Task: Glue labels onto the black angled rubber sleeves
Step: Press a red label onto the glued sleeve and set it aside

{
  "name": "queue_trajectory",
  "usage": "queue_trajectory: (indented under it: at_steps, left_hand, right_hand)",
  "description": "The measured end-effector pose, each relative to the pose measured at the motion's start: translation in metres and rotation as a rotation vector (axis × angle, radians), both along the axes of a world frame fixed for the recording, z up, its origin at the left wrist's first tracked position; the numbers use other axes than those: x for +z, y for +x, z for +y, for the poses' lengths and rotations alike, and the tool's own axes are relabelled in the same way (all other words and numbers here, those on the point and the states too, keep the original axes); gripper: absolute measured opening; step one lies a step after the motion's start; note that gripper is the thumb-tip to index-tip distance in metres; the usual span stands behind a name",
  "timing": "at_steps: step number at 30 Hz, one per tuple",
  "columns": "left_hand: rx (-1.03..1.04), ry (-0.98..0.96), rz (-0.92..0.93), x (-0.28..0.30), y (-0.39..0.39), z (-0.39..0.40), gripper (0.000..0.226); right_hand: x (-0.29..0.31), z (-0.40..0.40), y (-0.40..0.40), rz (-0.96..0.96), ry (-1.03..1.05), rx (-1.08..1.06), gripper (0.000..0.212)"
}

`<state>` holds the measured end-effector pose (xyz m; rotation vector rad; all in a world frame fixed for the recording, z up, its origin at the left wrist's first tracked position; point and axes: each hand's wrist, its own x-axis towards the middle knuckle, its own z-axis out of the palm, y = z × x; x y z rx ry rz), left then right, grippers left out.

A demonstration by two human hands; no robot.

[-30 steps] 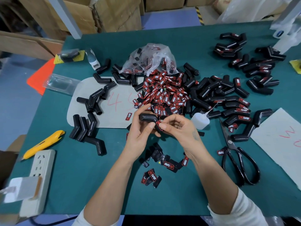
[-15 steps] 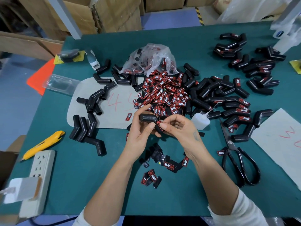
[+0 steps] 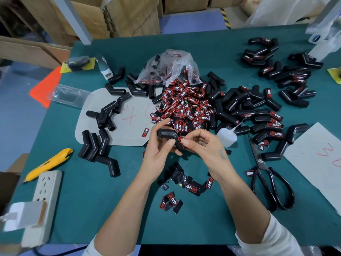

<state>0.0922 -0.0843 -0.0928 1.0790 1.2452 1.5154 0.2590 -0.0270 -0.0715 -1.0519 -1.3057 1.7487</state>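
My left hand [image 3: 158, 148] grips a black angled rubber sleeve [image 3: 167, 134] above the table's middle. My right hand [image 3: 204, 146] pinches a red and black label [image 3: 181, 140] against the sleeve's lower arm. A big pile of red and black labels [image 3: 186, 106] lies just beyond my hands, spilling from a clear plastic bag [image 3: 169, 68]. Unlabelled sleeves [image 3: 97, 146] lie to the left. Labelled sleeves [image 3: 267, 124] are heaped to the right. A small white glue bottle [image 3: 227, 137] stands next to my right hand.
Black scissors [image 3: 269, 182] lie at the right, a yellow utility knife [image 3: 49, 163] and a white power strip [image 3: 44, 198] at the left. Loose labels [image 3: 184, 183] sit under my wrists. Grey sheets [image 3: 317, 159] with red writing lie on the green mat. Cardboard boxes [image 3: 118, 17] stand behind.
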Motion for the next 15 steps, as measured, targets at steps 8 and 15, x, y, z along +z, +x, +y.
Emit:
queue_trajectory:
  at_steps: [8, 15]
  left_hand:
    - [-0.007, 0.004, -0.002, -0.0010, 0.0002, 0.0000, 0.048]
    - [-0.008, -0.003, -0.006, -0.0030, -0.0011, 0.0002, 0.048]
  right_hand:
    - [-0.0040, -0.0005, -0.0013, -0.040, 0.048, -0.002, 0.010]
    - [-0.0010, 0.0001, 0.0012, -0.038, 0.037, 0.005, 0.010]
